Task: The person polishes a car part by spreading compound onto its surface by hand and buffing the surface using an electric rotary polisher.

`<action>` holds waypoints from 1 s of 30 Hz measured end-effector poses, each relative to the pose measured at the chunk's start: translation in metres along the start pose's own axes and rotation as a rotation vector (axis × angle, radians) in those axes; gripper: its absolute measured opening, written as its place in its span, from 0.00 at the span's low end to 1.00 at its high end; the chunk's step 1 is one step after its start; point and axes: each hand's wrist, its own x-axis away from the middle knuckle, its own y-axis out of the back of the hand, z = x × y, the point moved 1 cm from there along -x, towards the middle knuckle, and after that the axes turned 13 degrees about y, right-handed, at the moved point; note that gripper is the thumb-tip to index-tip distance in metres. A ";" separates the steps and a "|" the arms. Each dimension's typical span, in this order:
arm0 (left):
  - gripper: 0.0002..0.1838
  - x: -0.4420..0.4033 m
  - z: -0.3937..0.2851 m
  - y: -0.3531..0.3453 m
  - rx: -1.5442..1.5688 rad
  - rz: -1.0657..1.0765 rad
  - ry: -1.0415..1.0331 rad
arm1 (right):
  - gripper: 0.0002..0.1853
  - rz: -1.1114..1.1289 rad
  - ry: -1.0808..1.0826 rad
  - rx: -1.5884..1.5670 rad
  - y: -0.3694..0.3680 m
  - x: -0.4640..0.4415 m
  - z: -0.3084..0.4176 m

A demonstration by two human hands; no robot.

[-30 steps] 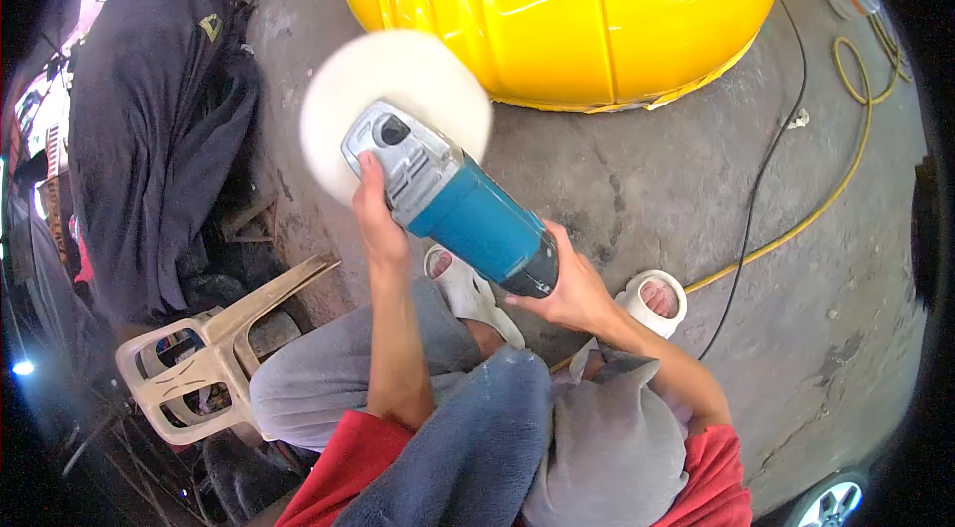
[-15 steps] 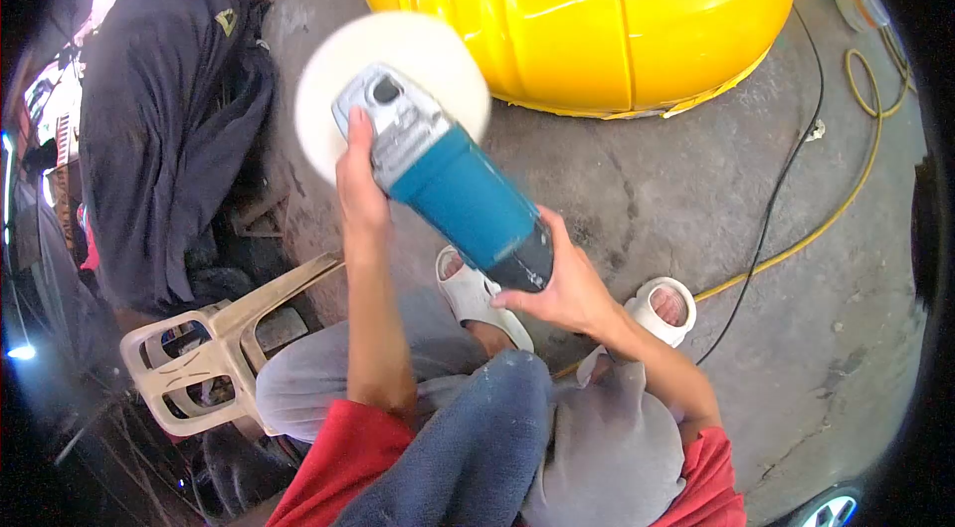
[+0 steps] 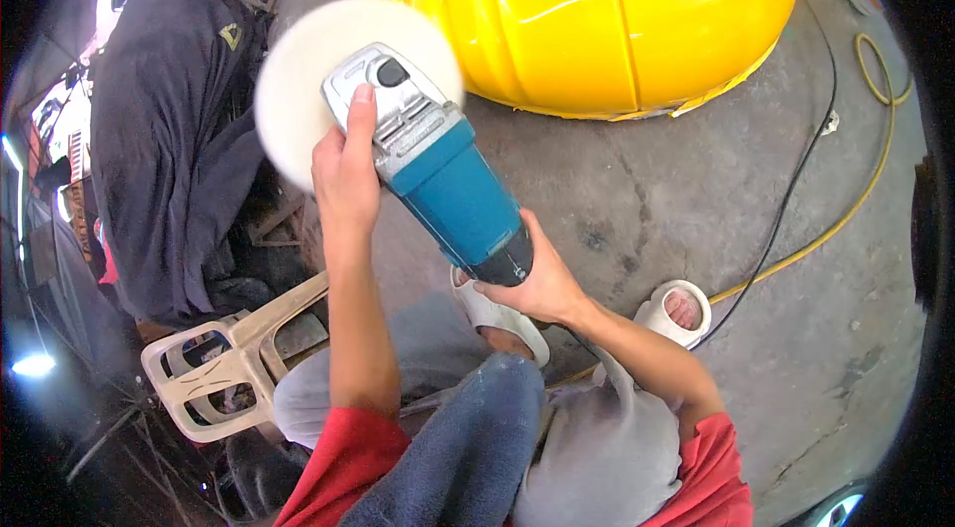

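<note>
A blue polisher [image 3: 458, 194] with a silver head and black rear end is held in front of me, over the concrete floor. Its round white buffing pad [image 3: 288, 109] faces away from me, and its edges look blurred. My left hand [image 3: 346, 169] grips the silver head, thumb lying along its top. Around the black rear end is closed my right hand [image 3: 542, 278]. Beyond the tool lies a glossy yellow body panel [image 3: 567, 19]. In this view the pad overlaps the panel's left edge; whether they touch I cannot tell.
A beige plastic chair [image 3: 214, 383] stands at lower left, near a dark cloth [image 3: 169, 139] draped over something. A yellow hose [image 3: 846, 204] and a black cable [image 3: 796, 179] run across the floor at right. Part of a wheel [image 3: 844, 511] shows at lower right.
The polisher has shifted left with both hands still on it and stands a little more upright in view. The camera view has shifted slightly.
</note>
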 end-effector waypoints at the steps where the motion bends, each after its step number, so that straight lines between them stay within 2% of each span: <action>1: 0.35 0.000 -0.005 -0.001 0.011 0.017 -0.004 | 0.46 -0.025 -0.010 -0.017 -0.002 -0.002 0.000; 3: 0.36 -0.013 -0.013 -0.002 -0.029 0.027 -0.061 | 0.47 -0.047 -0.026 -0.034 -0.003 -0.013 0.004; 4: 0.37 -0.018 -0.025 0.001 -0.141 0.007 0.009 | 0.48 -0.056 -0.002 -0.040 -0.002 -0.024 0.009; 7: 0.37 -0.027 -0.034 0.003 -0.015 0.049 0.062 | 0.50 -0.047 0.021 -0.029 0.000 -0.038 0.021; 9: 0.34 -0.030 -0.022 0.006 0.061 0.057 0.134 | 0.50 -0.032 0.023 -0.003 0.005 -0.036 0.028; 10: 0.34 -0.029 -0.011 0.009 0.095 0.113 0.085 | 0.52 -0.013 -0.007 0.087 0.009 -0.028 0.030; 12: 0.33 -0.007 0.019 0.005 0.308 0.102 0.144 | 0.53 0.022 -0.030 0.188 0.023 -0.011 0.034; 14: 0.32 0.017 0.054 -0.009 0.615 0.124 0.139 | 0.57 0.107 -0.001 0.444 0.047 0.007 0.043; 19: 0.33 0.079 0.114 -0.076 1.099 0.133 0.367 | 0.57 0.290 -0.076 0.823 0.102 0.045 0.094; 21: 0.33 0.099 0.130 -0.097 1.304 0.230 0.472 | 0.54 0.381 -0.082 0.938 0.113 0.054 0.111; 24: 0.33 0.117 0.143 -0.120 1.496 0.295 0.552 | 0.51 0.450 -0.199 0.948 0.115 0.061 0.135; 30: 0.34 0.119 0.124 -0.127 1.580 0.302 0.544 | 0.49 0.427 -0.198 1.120 0.099 0.057 0.177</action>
